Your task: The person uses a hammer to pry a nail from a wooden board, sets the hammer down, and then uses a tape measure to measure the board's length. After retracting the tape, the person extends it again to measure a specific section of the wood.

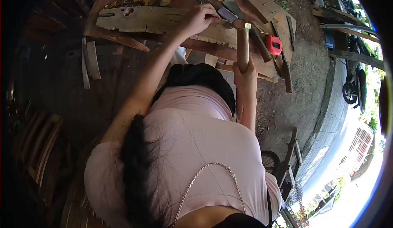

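Gripped in the right hand (247,73): pale wooden handle of a hammer with a metal head (242,24), fingers closed around it. Head view: left hand (201,19) is above the weathered tan wooden board (163,20), fingers bent close together at a small tan piece (221,22) beside the hammer head; whether they pinch it, cannot tell. Hammer is over the right part of the wooden workbench (284,21). Right of the handle: a dark tool with brown wooden handle (262,48), then a red tape measure (274,45).
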Demonstrator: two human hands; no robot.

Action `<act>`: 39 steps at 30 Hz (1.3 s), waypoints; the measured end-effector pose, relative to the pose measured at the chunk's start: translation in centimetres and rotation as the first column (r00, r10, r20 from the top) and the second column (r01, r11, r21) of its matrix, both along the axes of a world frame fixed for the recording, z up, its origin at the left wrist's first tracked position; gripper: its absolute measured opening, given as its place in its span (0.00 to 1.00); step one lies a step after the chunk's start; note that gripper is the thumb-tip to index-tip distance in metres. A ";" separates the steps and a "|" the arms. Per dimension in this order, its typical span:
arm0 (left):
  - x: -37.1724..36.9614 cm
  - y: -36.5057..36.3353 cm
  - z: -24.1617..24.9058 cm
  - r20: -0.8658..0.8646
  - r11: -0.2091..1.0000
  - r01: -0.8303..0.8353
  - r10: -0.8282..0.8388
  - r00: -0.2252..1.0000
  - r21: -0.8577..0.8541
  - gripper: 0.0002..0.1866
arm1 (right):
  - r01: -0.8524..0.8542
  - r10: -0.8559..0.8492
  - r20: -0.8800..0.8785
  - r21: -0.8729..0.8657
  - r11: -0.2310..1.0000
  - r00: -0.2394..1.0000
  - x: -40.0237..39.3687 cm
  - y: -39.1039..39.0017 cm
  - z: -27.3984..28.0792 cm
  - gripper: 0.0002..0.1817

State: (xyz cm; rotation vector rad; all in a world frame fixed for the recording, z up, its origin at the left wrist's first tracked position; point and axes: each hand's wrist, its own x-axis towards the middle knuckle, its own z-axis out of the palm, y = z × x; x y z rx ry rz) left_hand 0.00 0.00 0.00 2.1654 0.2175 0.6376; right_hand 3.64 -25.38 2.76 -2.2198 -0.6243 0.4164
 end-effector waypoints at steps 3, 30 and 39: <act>0.2 0.1 0.2 -0.012 1.000 0.006 -0.006 1.000 -0.005 0.06 | 0.002 -0.002 0.014 0.002 1.000 1.000 0.0 0.3 0.4 0.18; -0.6 -0.2 0.7 0.036 0.998 0.056 -0.055 0.998 -0.012 0.09 | -0.111 0.111 0.255 -0.015 0.994 0.960 0.3 0.7 3.7 0.17; -0.3 0.0 0.1 0.092 0.997 0.071 -0.070 0.993 -0.001 0.08 | -0.109 0.111 0.185 -0.019 0.994 0.976 0.2 0.8 3.0 0.21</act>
